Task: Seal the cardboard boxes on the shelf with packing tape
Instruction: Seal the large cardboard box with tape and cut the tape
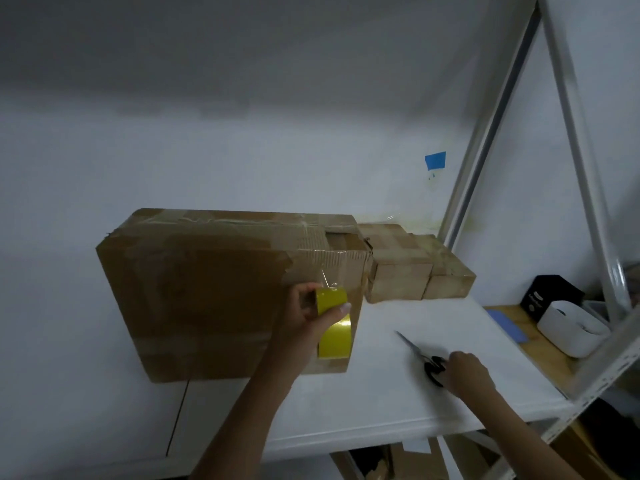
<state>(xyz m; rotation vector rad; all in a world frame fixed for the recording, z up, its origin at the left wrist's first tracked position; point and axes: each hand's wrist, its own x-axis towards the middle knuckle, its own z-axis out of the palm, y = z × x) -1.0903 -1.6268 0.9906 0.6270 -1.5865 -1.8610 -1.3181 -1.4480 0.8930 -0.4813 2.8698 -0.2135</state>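
left hand (304, 315) pinches the light yellow tape roll (334, 323) against the big stiff cardboard box (207, 292) on the shelf (398, 393), right hand (467, 374) closing on scissors (427, 358) by their handles

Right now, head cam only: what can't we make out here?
- Tape roll: the left hand covers part of it; the core is hidden.
- Scissors: the right hand covers the handles, so whether they are gripped is unclear.
- Small boxes: the big box hides their left ends.
- Black box label: too small to read.
- Lower shelf contents: dark, cut off by the bottom edge.
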